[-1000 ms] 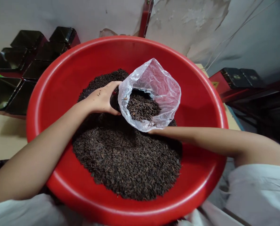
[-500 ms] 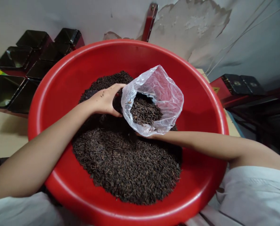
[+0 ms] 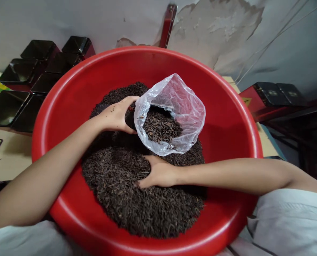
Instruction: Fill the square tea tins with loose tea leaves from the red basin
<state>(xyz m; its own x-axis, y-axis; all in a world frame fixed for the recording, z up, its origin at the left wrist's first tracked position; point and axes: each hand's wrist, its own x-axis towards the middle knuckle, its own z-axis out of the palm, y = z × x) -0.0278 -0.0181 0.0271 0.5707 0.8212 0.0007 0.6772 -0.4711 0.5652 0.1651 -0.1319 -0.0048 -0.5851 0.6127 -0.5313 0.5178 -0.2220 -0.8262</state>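
A big red plastic basin (image 3: 68, 96) holds a mound of dark loose tea leaves (image 3: 148, 206). In its middle a clear plastic bag (image 3: 180, 106) stands open, partly filled with the same leaves. My left hand (image 3: 117, 115) grips the bag's left rim and keeps the mouth open. My right hand (image 3: 158, 172) lies just below the bag, with its fingers curled and dug into the leaves.
Several black square tins (image 3: 20, 69) are stacked at the back left beside the basin. Two more black tins (image 3: 279, 94) sit on a red box at the right. A peeling wall (image 3: 222, 32) stands close behind, with a red bar (image 3: 167, 23) leaning on it.
My right hand has come out from beneath the bag and dropped down and left into the leaves. My left hand and the bag have stayed almost in place.
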